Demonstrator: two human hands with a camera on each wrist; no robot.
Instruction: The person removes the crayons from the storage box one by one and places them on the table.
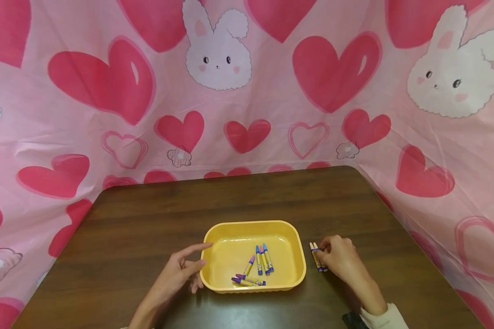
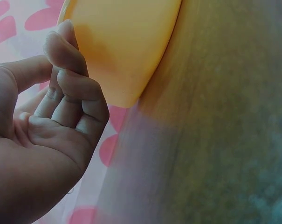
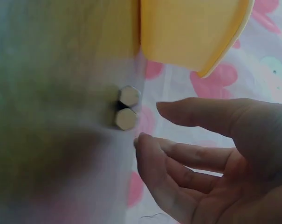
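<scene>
A yellow tray (image 1: 253, 289) sits on the brown table with several crayons (image 1: 265, 259) lying inside it. My left hand (image 1: 174, 273) is at the tray's left rim, index finger reaching over the edge and thumb beside it, fingers loosely bent. Two pale-tipped crayons (image 1: 315, 258) lie side by side on the table to the right of the tray. Over them is my right hand (image 1: 341, 257), partly covering them in the head view. In the right wrist view the two crayon ends (image 3: 127, 119) show just beyond the thumb and fingertips, which stand apart.
The brown wooden table (image 1: 156, 219) stretches beyond the tray to a pink cloth (image 1: 238, 105) printed with hearts and bunnies, which hangs behind it and along both sides. A dark object (image 1: 352, 320) shows under the right sleeve (image 1: 384, 317).
</scene>
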